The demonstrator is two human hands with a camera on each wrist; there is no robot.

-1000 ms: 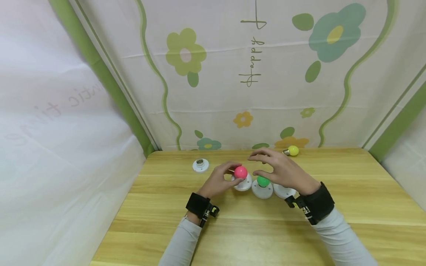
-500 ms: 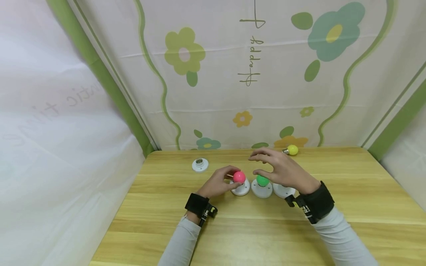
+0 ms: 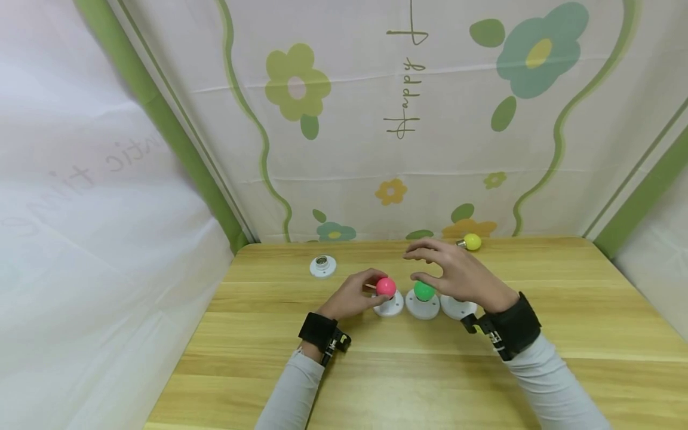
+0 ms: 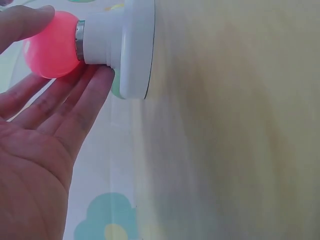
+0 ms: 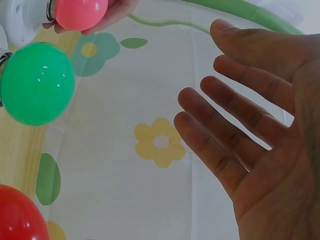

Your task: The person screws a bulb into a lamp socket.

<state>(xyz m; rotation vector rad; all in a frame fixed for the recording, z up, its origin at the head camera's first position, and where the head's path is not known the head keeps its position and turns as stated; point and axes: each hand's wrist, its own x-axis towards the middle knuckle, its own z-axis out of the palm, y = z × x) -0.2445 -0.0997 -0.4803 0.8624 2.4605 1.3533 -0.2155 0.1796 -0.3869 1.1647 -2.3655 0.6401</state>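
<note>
My left hand [image 3: 352,294] pinches a pink light bulb [image 3: 386,287] between thumb and fingers. In the left wrist view that bulb sits in a white lamp socket [image 4: 102,42], a strip of its metal base showing. Beside it, a green bulb [image 3: 424,291] stands in a second white socket [image 3: 422,308]. Above and behind this bulb hovers my right hand [image 3: 457,272], fingers spread and holding nothing. A red bulb [image 5: 20,215] appears in the right wrist view; in the head view the right hand hides it above a third white socket [image 3: 458,308].
On the wooden table [image 3: 408,382], a bare white socket [image 3: 323,266] stands at the back left. A yellow bulb [image 3: 472,242] lies on its side near the back edge, behind the right hand. Printed fabric [image 3: 344,149] walls rise behind and at both sides.
The left hand has drawn the pink bulb and its socket a little toward the person, closer in line with the other sockets. My right hand has hardly moved.
</note>
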